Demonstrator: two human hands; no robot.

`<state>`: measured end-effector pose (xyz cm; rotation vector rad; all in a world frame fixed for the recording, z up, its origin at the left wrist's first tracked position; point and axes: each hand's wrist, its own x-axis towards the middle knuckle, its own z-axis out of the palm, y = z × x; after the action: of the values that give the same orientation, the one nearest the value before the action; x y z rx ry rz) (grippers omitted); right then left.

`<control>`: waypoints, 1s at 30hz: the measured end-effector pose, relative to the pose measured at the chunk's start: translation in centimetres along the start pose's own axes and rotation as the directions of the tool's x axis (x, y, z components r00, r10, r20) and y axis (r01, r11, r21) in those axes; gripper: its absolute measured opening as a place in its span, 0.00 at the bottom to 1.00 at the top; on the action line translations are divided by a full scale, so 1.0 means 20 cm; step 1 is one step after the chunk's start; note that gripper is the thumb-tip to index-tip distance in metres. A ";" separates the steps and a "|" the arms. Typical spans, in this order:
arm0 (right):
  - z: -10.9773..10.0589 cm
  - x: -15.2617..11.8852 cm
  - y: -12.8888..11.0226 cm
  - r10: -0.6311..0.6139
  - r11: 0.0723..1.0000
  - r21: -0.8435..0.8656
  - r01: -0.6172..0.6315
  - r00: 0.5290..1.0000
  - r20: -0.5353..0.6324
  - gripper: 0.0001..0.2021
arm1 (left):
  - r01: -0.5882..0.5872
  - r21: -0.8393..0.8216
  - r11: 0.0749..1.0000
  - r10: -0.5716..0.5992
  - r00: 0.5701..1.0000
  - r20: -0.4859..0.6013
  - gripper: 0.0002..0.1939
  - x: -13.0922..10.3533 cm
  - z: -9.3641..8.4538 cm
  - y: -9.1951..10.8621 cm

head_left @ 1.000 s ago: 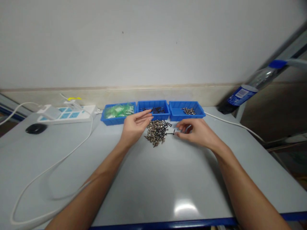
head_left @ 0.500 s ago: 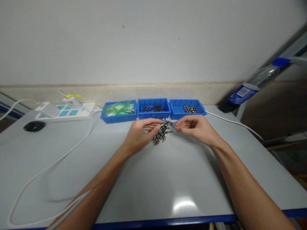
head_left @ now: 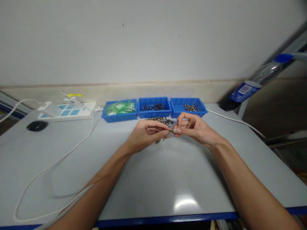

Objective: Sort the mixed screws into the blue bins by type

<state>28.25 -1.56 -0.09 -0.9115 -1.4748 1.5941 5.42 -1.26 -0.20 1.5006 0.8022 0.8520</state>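
My left hand (head_left: 146, 135) and my right hand (head_left: 195, 129) meet fingertip to fingertip over the table. Pinched between them is a small dark screw (head_left: 171, 131), mostly covered by the fingers. Both hands are closed, thumb against forefinger. A loose pile of dark and silvery screws (head_left: 165, 120) lies just behind and below my left fingers, which hide its middle. Beyond it, a blue bin (head_left: 154, 113) holds dark screws. To its right, another blue bin (head_left: 189, 114) holds shiny, silvery ones.
A third blue bin (head_left: 120, 118) on the left contains green plastic packets (head_left: 121, 108). Further left are a white power strip (head_left: 69, 113), a black mouse (head_left: 37, 126) and a looping white cable (head_left: 59, 159). A dark drink bottle (head_left: 246, 91) leans at the right, beside the wall (head_left: 153, 48).
My right hand has brought the dark screw left, and my left hand has moved right to meet it. The hands were apart; both now pinch the screw in front of the pile.
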 end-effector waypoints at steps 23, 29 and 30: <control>-0.05 0.04 0.08 -0.208 0.617 -0.775 0.138 0.978 0.008 0.03 | -0.020 0.041 0.999 0.034 0.917 -0.398 0.11 0.08 -0.06 -0.09; -0.04 0.02 0.05 -0.134 0.876 -0.479 0.063 0.984 -0.116 0.09 | 0.012 0.112 0.994 0.020 0.962 -0.274 0.11 0.05 -0.02 -0.05; -0.03 0.02 0.04 -0.126 0.904 -0.424 0.062 0.984 -0.124 0.11 | 0.001 0.135 0.991 0.033 0.968 -0.250 0.12 0.04 -0.01 -0.05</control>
<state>28.56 -1.02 -1.03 -1.1505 -1.7590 1.1269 5.61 -0.25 -1.18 1.5364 1.0527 1.0319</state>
